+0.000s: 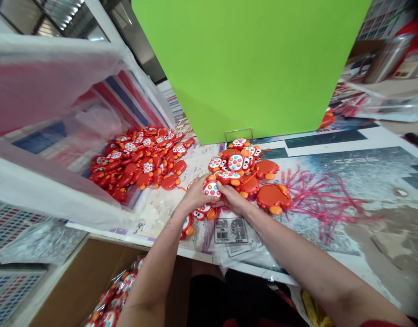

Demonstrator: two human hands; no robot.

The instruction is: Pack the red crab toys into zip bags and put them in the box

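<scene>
My left hand (194, 194) and my right hand (233, 199) meet at the table's near middle, both closed round one red crab-shaped toy (212, 188) with a white spotted face. Just behind it lies a small heap of the same toys (250, 175), some face up, some on their orange backs. More of these toys (198, 213) lie under my left wrist. A clear plastic bag with a printed label (231, 231) sits beneath my right forearm.
A large pile of red toys (141, 161) spills from a striped plastic sack (59, 136) at the left. A green board (250, 63) stands upright behind the heap. Red strings (318, 200) lie at the right. A cardboard box (106, 295) holds bagged toys.
</scene>
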